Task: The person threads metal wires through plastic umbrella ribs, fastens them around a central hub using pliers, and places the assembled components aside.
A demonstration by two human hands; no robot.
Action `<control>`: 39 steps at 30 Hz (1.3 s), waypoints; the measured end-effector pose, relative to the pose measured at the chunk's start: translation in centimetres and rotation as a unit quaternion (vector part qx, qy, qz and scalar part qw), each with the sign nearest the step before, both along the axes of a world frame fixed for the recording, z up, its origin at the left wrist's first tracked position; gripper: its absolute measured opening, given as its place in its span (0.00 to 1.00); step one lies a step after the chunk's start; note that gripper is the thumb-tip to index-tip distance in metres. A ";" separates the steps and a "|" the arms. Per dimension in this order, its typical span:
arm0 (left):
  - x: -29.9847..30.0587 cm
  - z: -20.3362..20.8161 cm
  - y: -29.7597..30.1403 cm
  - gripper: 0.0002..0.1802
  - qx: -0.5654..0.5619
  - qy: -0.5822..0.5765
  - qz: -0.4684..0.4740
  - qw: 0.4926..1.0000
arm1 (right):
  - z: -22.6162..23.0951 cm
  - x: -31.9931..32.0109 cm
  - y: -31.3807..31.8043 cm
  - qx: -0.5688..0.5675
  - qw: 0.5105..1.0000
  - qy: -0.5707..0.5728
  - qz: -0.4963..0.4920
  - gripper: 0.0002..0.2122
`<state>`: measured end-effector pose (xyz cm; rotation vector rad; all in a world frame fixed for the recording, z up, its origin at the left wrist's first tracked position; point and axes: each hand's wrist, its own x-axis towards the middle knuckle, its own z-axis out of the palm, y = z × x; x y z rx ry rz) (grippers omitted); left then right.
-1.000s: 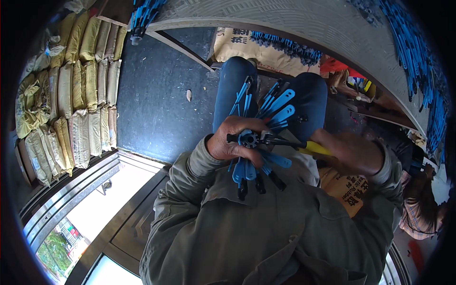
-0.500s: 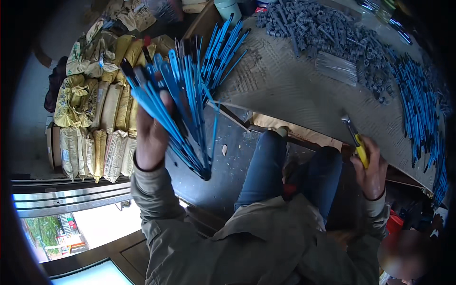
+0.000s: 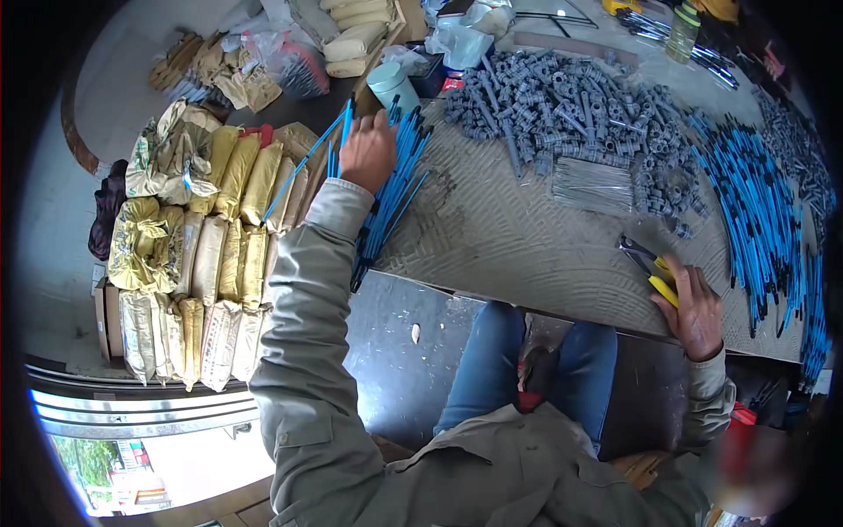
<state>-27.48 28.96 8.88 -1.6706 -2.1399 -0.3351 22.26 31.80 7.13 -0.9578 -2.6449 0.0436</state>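
Note:
At the table's left edge, my left hand (image 3: 367, 151) is closed over the top of a heap of thin blue rods (image 3: 399, 171) with black ends. The back of the hand hides how many rods are in its grip. A single blue rod (image 3: 303, 165) slants out to the left beyond it. On the right, my right hand (image 3: 694, 307) is wrapped round yellow-handled pliers (image 3: 660, 283), resting low over the near part of the table. The pliers' metal jaws point up and left, toward a flat stack of thin silvery rods (image 3: 593, 184).
A large heap of grey ribbed plastic parts (image 3: 562, 101) covers the table's far middle. More blue rods (image 3: 760, 206) lie at the right. A pale green canister (image 3: 392, 86) and a bottle (image 3: 683, 33) stand at the back. Wrapped packages (image 3: 211, 255) are stacked at the left.
My left hand has moved up and right with the raised bundle of blue rods, to the heap at the table's left edge. The right hand still holds the pliers, now lower against the table.

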 end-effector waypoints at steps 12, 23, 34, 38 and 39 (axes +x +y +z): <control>-6.0 7.3 -14.7 0.23 -0.119 -0.210 0.110 0.964 | -2.1 0.3 0.8 0.068 0.998 -0.005 0.001 0.29; 2.5 -2.3 -15.8 0.27 0.091 -0.426 -0.121 0.892 | -1.6 -12.2 -4.2 -0.194 0.952 0.200 0.131 0.22; -1.8 -2.6 -12.3 0.29 -0.013 -0.558 -0.151 0.816 | -3.3 -29.9 -2.9 -0.500 0.816 0.273 0.103 0.29; -2.4 -2.9 -12.7 0.27 0.024 -0.575 -0.166 0.801 | -4.0 -32.3 -2.5 -0.530 0.767 0.345 0.110 0.31; -2.4 -3.2 -12.9 0.26 0.034 -0.579 -0.166 0.797 | -4.2 -32.5 -2.7 -0.533 0.757 0.365 0.094 0.31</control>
